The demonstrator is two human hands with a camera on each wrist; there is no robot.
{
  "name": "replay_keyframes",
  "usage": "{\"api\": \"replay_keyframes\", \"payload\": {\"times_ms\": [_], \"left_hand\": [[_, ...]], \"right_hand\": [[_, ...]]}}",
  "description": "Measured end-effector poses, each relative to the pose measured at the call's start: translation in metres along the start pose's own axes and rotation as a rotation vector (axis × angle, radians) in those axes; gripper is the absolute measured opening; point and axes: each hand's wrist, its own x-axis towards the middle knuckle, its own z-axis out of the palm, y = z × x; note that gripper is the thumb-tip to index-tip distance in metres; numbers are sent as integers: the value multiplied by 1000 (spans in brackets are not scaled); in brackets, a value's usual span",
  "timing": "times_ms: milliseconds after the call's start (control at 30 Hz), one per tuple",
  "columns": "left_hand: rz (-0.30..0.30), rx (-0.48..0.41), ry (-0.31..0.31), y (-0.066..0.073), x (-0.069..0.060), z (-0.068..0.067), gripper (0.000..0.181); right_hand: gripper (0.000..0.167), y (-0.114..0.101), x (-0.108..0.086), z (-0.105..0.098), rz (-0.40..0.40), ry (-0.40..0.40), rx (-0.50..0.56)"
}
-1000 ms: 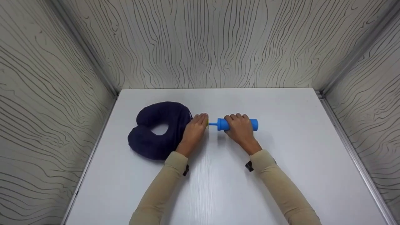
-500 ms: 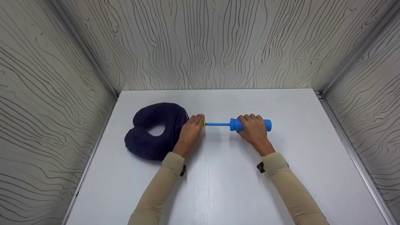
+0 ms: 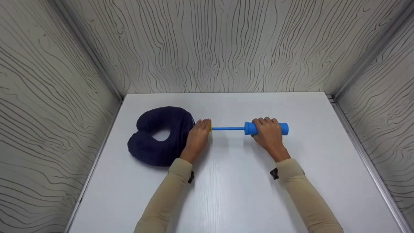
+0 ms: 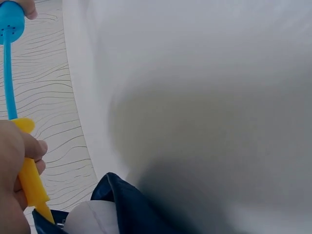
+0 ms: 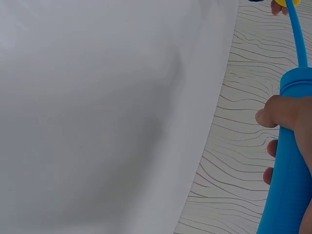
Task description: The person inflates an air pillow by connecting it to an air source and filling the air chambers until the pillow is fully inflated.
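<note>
A hand pump's blue barrel [image 3: 283,128] is gripped by my right hand [image 3: 269,133], fingers curled round it, as the right wrist view also shows. A long stretch of its thin blue rod [image 3: 228,128] lies bare between the hands. My left hand [image 3: 198,136] holds the yellow part [image 4: 32,183] at the rod's other end. In the left wrist view, the yellow tip reaches the edge of a dark blue cover [image 4: 127,207] with a pale inner piece [image 4: 93,217]. The dark blue U-shaped neck pillow [image 3: 155,150] lies beside my left hand.
Beneath everything is a white table [image 3: 223,194]. Panels with a wood-grain pattern stand behind it [image 3: 207,48] and along both sides, with metal edging at the corners and down the table's sides.
My right hand has moved right with the blue barrel, baring more of the rod. My left hand and the pillow have shifted slightly left.
</note>
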Motion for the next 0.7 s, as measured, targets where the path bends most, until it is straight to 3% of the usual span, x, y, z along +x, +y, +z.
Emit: {"api": "replay_keyframes", "payload": {"times_ms": [500,600,700], "left_hand": [[-28,21,102,4,4,-1,35],[-31,23,96,6,4,-1,35],[-41,23,52,8,5,-4,37]], "right_hand": [[53,-53,23,10,-63,-26,-41],[54,-63,27,13,-77,-22,-45],[54,-72,30,17,-93,-15,-47]]}}
